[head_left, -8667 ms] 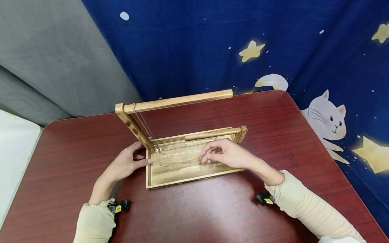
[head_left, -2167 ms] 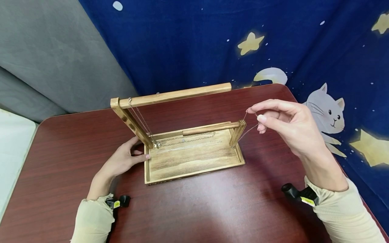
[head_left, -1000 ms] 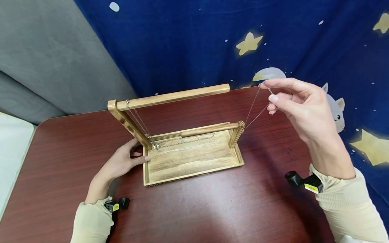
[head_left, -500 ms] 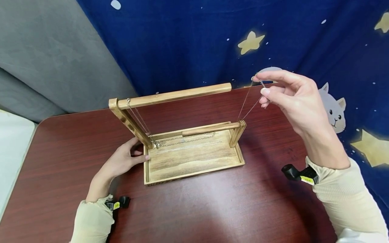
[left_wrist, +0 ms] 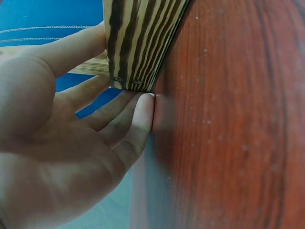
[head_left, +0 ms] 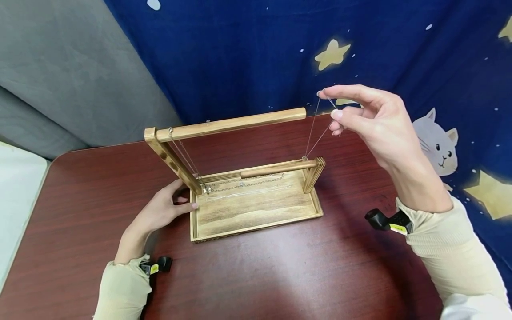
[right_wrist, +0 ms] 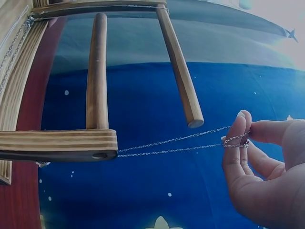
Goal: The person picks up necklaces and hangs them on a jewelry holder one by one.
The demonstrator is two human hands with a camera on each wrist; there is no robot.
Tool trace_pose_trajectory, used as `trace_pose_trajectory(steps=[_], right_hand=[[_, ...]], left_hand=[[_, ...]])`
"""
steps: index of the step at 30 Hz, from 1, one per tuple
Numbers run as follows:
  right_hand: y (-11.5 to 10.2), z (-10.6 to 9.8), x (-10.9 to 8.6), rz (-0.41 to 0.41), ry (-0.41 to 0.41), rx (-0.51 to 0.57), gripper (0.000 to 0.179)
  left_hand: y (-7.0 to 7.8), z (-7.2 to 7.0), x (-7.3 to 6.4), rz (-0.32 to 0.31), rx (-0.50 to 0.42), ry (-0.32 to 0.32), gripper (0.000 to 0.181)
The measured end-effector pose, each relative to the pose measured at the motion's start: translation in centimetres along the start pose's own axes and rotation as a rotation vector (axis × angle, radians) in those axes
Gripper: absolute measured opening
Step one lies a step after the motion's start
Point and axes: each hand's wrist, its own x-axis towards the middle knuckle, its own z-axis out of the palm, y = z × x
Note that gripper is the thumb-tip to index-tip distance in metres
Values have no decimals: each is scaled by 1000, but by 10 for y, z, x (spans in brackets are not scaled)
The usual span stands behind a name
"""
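Necklace in the right fingers, mostly below them.

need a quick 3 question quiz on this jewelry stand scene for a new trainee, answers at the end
1. True or false: the left hand is touching the tray.
2. Which hand holds the thin chain? A) left B) right C) neither
3. Fill in: the necklace beside the taller post hangs from the ____ bar.

Key: 1. True. 2. B, the right hand. 3. Upper; the upper bar carries it.
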Motion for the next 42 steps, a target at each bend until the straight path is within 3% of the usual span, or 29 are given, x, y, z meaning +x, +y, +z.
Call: trace_pose_trajectory(steps=[8,17,28,42], right_hand=[[1,5,6,0,-19,19,35],[0,8,11,49,-70,112,37],[0,19,17,41,-87,92,36],[2,36,23,3,-165,76,36]], left_hand=[[0,-1,1,-2,-2,-1,78],[-2,0,2,7,-8,1,78],[-5,1,3,-7,16,-3,80],[-2,0,1,-7,7,-6,81]])
